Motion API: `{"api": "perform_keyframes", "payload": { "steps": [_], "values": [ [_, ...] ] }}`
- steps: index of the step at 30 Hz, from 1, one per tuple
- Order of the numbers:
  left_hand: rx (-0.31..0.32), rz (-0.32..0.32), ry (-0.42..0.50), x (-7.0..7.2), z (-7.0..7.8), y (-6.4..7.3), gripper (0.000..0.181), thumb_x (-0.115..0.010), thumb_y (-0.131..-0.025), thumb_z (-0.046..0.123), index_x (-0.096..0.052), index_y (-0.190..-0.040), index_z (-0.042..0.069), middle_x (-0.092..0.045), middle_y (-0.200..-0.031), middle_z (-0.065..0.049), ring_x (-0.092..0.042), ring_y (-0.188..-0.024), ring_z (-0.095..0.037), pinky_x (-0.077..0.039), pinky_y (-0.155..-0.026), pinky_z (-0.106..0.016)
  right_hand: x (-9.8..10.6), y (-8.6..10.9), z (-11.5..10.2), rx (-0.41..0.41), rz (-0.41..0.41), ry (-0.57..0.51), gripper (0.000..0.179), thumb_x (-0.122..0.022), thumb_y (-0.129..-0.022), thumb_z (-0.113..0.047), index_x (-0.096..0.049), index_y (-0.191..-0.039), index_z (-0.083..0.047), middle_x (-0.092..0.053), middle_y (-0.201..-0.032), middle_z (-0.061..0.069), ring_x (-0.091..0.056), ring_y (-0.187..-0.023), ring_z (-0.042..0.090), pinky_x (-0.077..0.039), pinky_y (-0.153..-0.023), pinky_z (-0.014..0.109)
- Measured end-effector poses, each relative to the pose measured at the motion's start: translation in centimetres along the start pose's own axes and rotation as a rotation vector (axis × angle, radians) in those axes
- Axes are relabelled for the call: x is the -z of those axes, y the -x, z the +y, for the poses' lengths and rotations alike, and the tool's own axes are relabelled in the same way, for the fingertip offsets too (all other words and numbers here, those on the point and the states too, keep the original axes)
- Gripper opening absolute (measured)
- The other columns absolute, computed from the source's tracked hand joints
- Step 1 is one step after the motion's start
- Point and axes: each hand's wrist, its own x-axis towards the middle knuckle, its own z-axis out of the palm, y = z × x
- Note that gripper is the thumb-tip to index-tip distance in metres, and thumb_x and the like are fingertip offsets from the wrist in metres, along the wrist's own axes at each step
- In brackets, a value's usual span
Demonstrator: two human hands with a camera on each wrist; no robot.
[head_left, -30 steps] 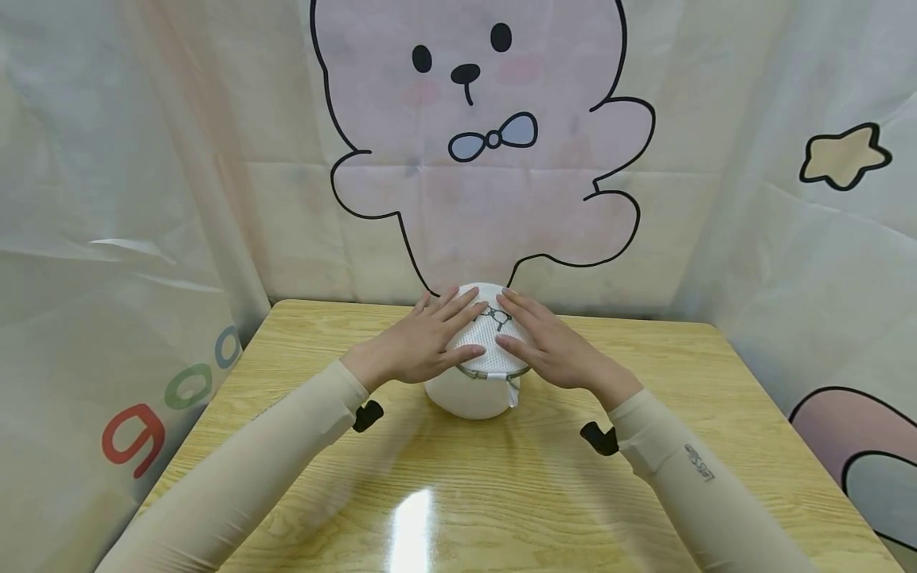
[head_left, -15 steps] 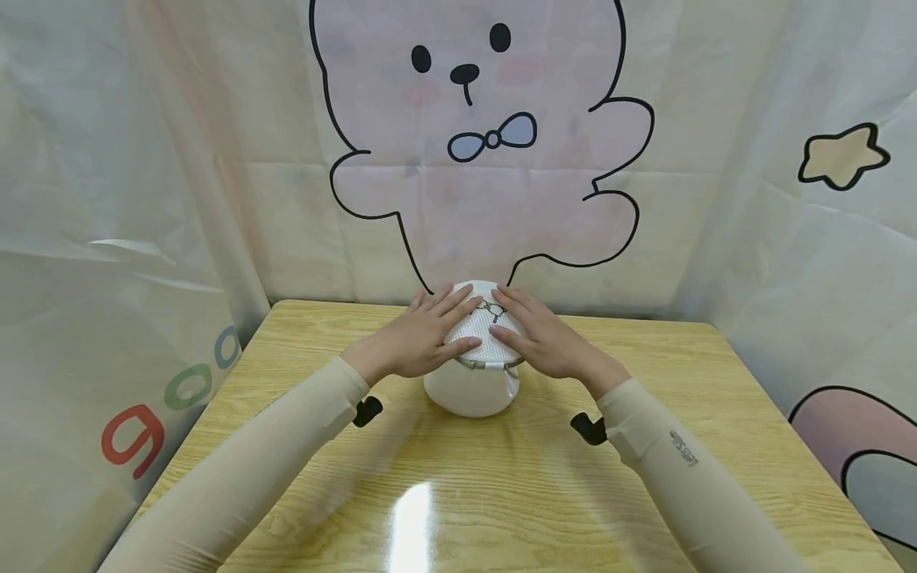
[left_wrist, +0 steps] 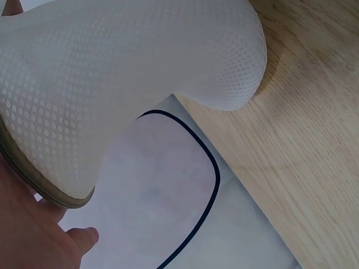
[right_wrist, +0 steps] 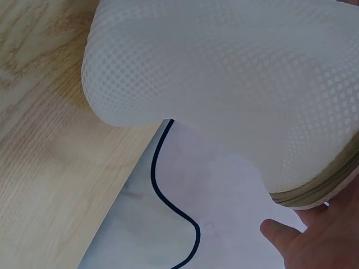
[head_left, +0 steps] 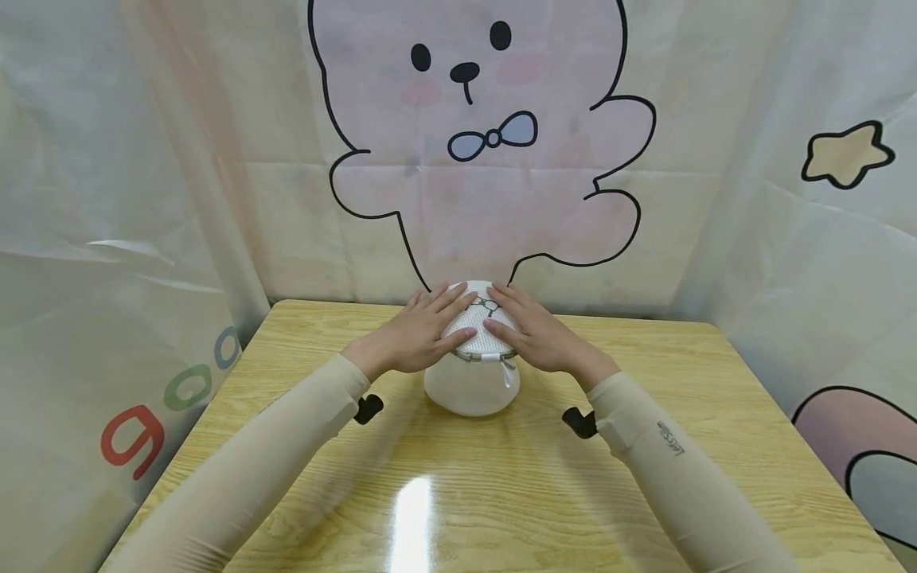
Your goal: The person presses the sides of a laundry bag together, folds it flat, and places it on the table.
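Coloured letters "goo" [head_left: 171,395] on the left curtain [head_left: 86,318], "LetsSlim" lettering [head_left: 670,438] on the right sleeve [head_left: 705,501]

Mesh bag [head_left: 471,388] on surface [head_left: 501,493], between left hand [head_left: 411,338] and right hand [head_left: 542,334], back sheet [head_left: 279,231] behind.
Left hand on bag's upper left, right hand on upper right; zipper [head_left: 490,357] below both, tab [head_left: 508,374] at its right; left sheet [head_left: 100,302] beside surface's left edge, right sheet [head_left: 802,263] beyond right edge.
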Motion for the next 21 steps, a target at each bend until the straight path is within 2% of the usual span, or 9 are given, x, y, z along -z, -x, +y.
{"api": "perform_keyframes", "payload": {
  "steps": [6, 21],
  "values": [
    [0.017, -0.007, 0.014, -0.2, -0.2, -0.2, 0.072, -0.022, -0.108, 0.064, -0.009, -0.169, 0.027, -0.003, -0.177, 0.0, 0.002, -0.163, -0.03, -0.003, -0.129, -0.063, -0.3, -0.3, 0.4, -0.01, -0.006, -0.002, 0.073, -0.035, -0.11, -0.058, -0.019, -0.167, -0.016, -0.012, -0.176, 0.004, -0.001, -0.163, 0.031, -0.013, -0.129, 0.061],
    [0.039, -0.005, 0.034, -1.0, -0.8, -0.8, 0.073, -0.022, -0.11, 0.061, -0.009, -0.169, 0.02, -0.005, -0.177, -0.003, 0.002, -0.163, -0.029, -0.004, -0.13, -0.062, -1.1, -0.7, 0.8, -0.021, -0.005, -0.028, 0.074, -0.035, -0.11, -0.058, -0.019, -0.167, -0.014, -0.012, -0.175, 0.006, -0.001, -0.163, 0.032, -0.012, -0.129, 0.06]
  ]
}}
